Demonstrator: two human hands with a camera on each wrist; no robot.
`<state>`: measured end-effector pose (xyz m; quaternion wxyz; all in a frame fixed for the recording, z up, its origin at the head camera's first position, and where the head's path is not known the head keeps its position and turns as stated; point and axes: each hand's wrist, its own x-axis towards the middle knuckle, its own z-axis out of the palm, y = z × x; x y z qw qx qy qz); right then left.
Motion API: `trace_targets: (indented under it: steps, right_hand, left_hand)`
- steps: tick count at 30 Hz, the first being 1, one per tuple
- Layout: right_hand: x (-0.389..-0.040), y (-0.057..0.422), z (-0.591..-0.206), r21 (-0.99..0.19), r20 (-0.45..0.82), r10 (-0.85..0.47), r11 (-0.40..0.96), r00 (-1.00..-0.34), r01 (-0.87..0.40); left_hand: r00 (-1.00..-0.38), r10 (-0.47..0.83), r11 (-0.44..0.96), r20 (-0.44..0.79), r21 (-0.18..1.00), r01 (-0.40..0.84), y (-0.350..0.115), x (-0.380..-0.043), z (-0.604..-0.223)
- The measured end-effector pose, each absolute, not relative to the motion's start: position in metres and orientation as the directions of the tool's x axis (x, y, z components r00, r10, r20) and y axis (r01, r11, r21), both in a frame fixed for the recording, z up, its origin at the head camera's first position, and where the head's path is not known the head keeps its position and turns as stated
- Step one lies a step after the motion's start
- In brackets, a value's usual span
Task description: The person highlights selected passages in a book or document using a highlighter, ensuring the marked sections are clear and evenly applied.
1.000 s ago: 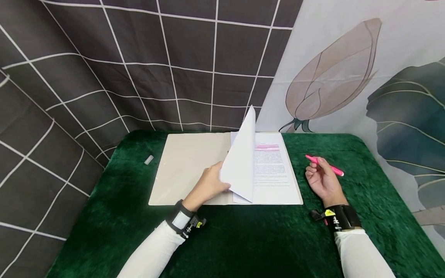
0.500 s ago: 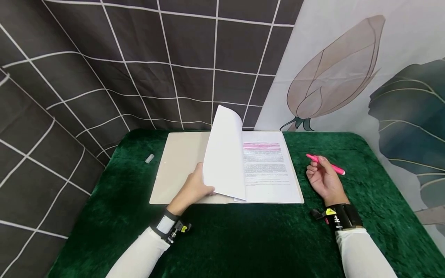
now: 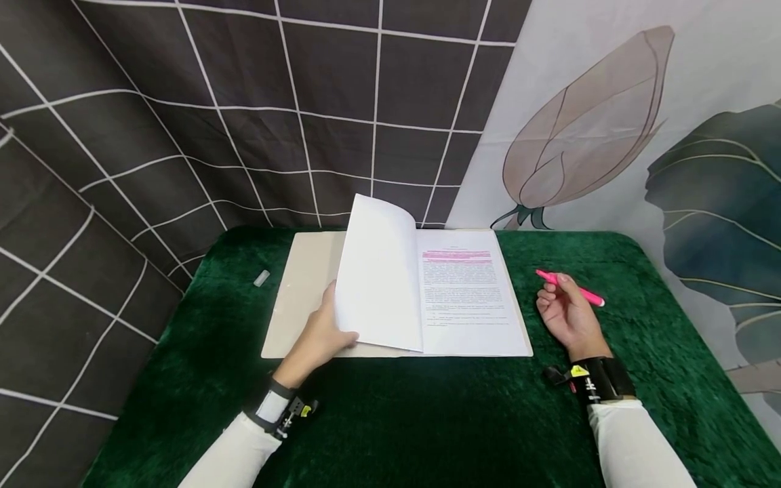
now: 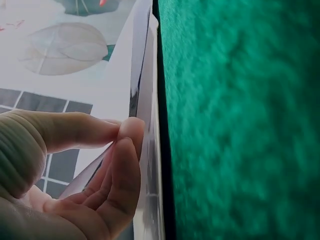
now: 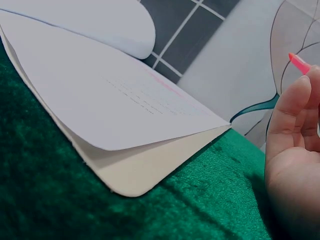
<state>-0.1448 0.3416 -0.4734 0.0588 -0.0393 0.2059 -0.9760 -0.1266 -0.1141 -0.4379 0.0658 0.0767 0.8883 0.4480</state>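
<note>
From my post I see the left hand (image 3: 320, 332) pinching the sheet (image 3: 381, 278) over the left side of the folder (image 3: 305, 271), presumably baring the page (image 3: 465, 305); to its right, the right hand (image 3: 570, 318) grips the marker (image 3: 591, 296), likely for readiness.

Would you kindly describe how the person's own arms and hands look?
The left hand and right hand are ungloved. The left sleeve and right sleeve are plain white. The left wristband is black with a white panel; the right wristband is black with white markings. Each carries a small dark attachment with a yellow patch.
</note>
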Motion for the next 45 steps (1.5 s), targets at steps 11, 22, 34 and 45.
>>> trace_targets:
  steps: [11,22,34,45]
  right_hand:
    - [-0.144,0.342,-0.473,-0.4,0.058,-0.125,-0.912,-0.99,0.091]
    - [-0.144,0.341,-0.474,-0.394,0.057,-0.138,-0.913,-0.989,0.105]
    - [-0.144,0.34,-0.473,-0.383,0.071,-0.144,-0.918,-0.987,0.106]
    - [-0.144,0.34,-0.472,-0.392,0.062,-0.139,-0.914,-0.988,0.104]
  left_hand:
    - [-0.98,0.199,0.638,-0.03,0.762,0.106,-0.125,-0.12,-0.44]
    - [-0.969,0.219,0.735,-0.111,0.672,0.089,-0.132,-0.118,-0.438]
    - [-0.96,0.209,0.847,-0.185,0.525,0.083,-0.137,-0.117,-0.432]
    - [-0.953,0.245,0.942,-0.176,0.275,0.191,-0.126,-0.125,-0.416]
